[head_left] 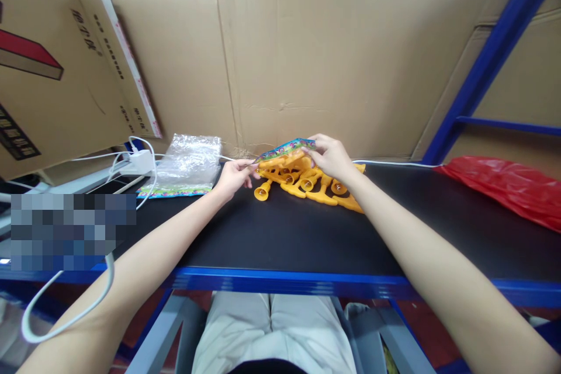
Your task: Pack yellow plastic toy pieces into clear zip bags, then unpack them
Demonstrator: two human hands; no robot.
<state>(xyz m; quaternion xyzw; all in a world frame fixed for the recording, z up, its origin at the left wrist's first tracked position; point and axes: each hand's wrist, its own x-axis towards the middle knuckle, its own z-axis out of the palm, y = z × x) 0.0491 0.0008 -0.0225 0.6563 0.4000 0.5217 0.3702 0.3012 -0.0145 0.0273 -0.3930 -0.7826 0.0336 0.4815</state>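
Between my hands is a clear plastic bag with a colourful printed header (287,146), raised a little above the black table. My left hand (236,178) pinches its left end, fingers closed. At its right end my right hand (329,156) grips it between thumb and fingers. Yellow-orange plastic pieces with cup-shaped ends (322,187) lie under and behind the bag. One such cup (262,191) points toward me near my left hand. Whether some pieces are inside the bag I cannot tell.
A stack of clear bags (188,158) with printed edges lies at left, beside a white plug adapter (139,162) and cables. A red plastic bag (504,187) rests at right. Cardboard (307,64) walls the back; a blue rail (284,281) edges the table.
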